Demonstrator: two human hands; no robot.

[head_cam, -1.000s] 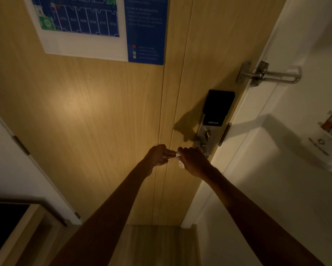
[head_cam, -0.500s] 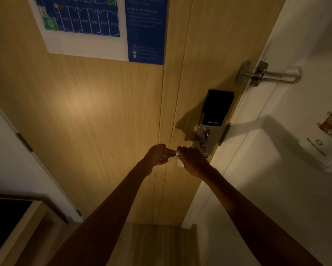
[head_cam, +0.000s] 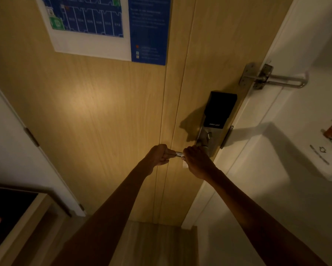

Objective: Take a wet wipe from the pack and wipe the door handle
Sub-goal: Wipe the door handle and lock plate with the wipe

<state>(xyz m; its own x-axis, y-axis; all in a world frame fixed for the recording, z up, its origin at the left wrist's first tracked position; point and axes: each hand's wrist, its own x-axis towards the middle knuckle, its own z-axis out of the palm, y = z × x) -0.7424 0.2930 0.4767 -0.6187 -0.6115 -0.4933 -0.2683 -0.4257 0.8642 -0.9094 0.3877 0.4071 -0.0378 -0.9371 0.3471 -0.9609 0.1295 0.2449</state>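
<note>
Wiping step in hand: both hands on the door handle (head_cam: 178, 154), wipe already out of the pack.

Handle is a metal lever on the wooden door (head_cam: 103, 112), below the black lock unit (head_cam: 220, 110); long axis horizontal, free end pointing left, away from the door edge. Left hand (head_cam: 158, 155) closed around the free end. Right hand (head_cam: 197, 160) curled closed on the wet wipe (head_cam: 184, 164), pressed to the lever nearer the pivot; only a white corner shows. Next move, by judgement: slide the wipe along the lever toward the left hand, which must shift clear.
</note>
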